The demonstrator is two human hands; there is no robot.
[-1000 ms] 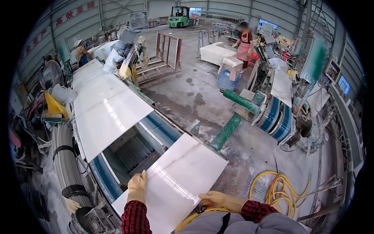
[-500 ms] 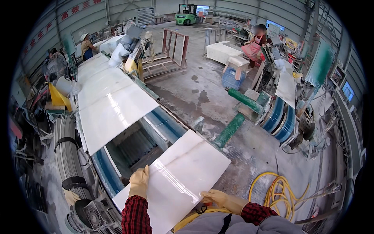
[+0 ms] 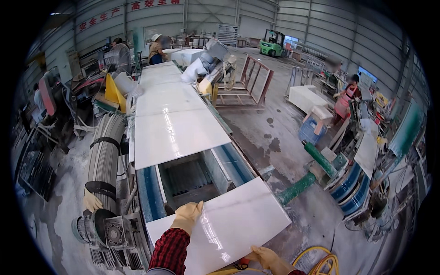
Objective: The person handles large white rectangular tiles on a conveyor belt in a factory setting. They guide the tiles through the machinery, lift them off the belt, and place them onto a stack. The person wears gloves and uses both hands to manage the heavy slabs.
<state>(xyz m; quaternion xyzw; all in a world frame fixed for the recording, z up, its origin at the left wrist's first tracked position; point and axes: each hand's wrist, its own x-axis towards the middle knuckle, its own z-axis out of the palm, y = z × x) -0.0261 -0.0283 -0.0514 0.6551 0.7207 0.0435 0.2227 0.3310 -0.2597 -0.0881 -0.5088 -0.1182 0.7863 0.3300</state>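
Note:
A polished white stone slab (image 3: 238, 224) with a faint grey vein lies across the near end of a conveyor with blue belts (image 3: 153, 195). My left hand (image 3: 188, 216), in a cream rubber glove and a red-and-black checked sleeve, is closed over the slab's far edge. At its near right edge my right hand (image 3: 270, 257), gloved alike, grips with the thumb on top; its other fingers are partly hidden. Beyond an open gap in the conveyor frame lies another white slab (image 3: 178, 123), apart from the one I hold.
A spare cream glove (image 3: 92, 200) lies by a motor (image 3: 114, 231) and bundled grey strips (image 3: 107, 151) on the left. Green rollers (image 3: 298, 188) jut out at right, above a coiled yellow hose (image 3: 321, 260). Two co-workers (image 3: 156, 49) (image 3: 347, 98) and a green forklift (image 3: 272, 43) are farther off.
My view has swung left and up, so the scene sits farther right and lower. Both hands keep their hold on the slab, which shows little movement against the conveyor.

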